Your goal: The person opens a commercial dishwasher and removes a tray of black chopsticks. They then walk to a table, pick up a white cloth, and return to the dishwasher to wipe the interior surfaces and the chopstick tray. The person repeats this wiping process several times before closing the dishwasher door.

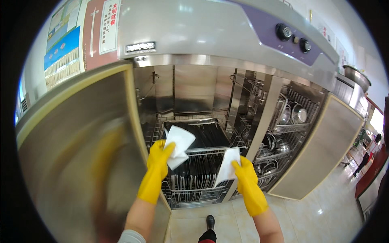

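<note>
My left hand (159,159), in a yellow rubber glove, grips a folded white cloth (180,141) in front of an open stainless-steel cabinet. Another white cloth or paper piece (227,167) is pinched in my right hand (245,173), gloved the same way. Behind and between the hands, a dark metal tray (209,133) lies flat on a wire rack. Below it, many trays (196,173) stand on edge in a wire basket (209,190), partly covered by the cloths.
The cabinet's left door (76,145) and right door (316,148) stand swung out. Metal bowls (299,115) sit on racks in the right compartment. Knobs (284,32) are on the purple panel above. A red-edged counter (369,173) and a distant person (369,152) are at the far right.
</note>
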{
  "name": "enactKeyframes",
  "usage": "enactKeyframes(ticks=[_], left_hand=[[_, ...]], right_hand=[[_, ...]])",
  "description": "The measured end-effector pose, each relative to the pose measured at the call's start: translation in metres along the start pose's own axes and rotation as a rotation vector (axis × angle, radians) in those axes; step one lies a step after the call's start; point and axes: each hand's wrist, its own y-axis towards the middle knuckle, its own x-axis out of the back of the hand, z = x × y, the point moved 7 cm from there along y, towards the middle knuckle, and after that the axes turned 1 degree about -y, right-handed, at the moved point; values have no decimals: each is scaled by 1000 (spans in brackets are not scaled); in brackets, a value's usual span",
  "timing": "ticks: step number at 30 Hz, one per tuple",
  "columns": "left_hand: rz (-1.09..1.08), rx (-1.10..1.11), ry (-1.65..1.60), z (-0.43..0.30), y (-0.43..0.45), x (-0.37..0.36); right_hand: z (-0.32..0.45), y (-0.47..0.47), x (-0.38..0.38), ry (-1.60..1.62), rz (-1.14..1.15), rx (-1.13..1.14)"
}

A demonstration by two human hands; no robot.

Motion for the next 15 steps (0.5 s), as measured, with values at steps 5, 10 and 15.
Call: enactKeyframes(ticks=[5,10,15], left_hand=[[123,121,31,64,178,-97],[335,-65,1010,141,267,-96],[324,-25,1443,79,261,-143]], right_hand=[[-24,248,-94,-231,80,222],[-49,347,-207,-999,445,31],[-48,353,-225,-1009,412,257]])
